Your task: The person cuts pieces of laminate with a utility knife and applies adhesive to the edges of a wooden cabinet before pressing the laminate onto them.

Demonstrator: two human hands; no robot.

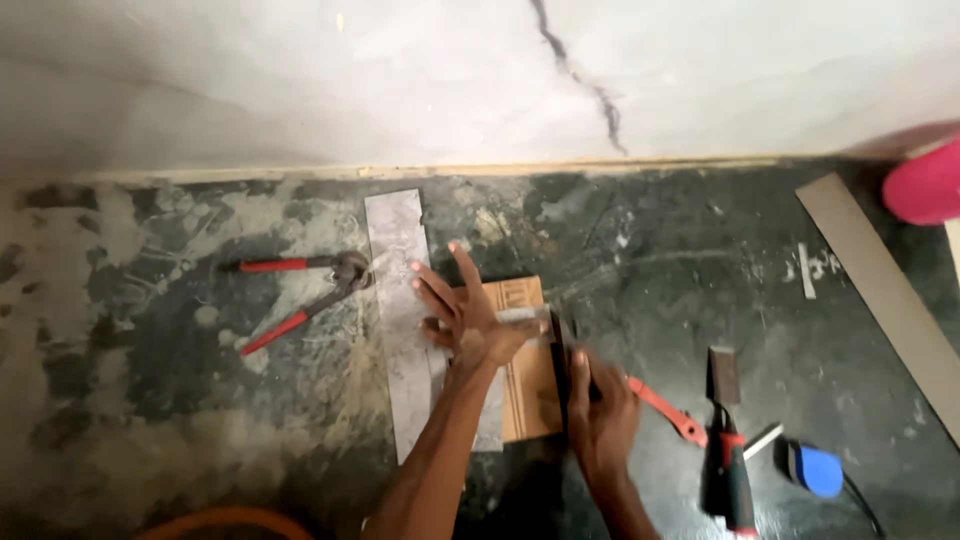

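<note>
My left hand (465,312) lies flat with fingers spread, pressing on a long grey tile strip (398,290) and a brown ribbed tile piece (528,395) beside it on the floor. My right hand (602,415) grips a red-handled cutting tool (665,410). Its dark tip rests along the brown piece's right edge, just right of my left hand. The right hand is blurred.
Red-handled pincers (300,290) lie left of the strip. A chisel with a red and black handle (728,440), a blue tape measure (818,470) and a long pale tile strip (885,290) lie to the right. Pale wall (400,80) behind; pink object (925,185); orange hose (225,520).
</note>
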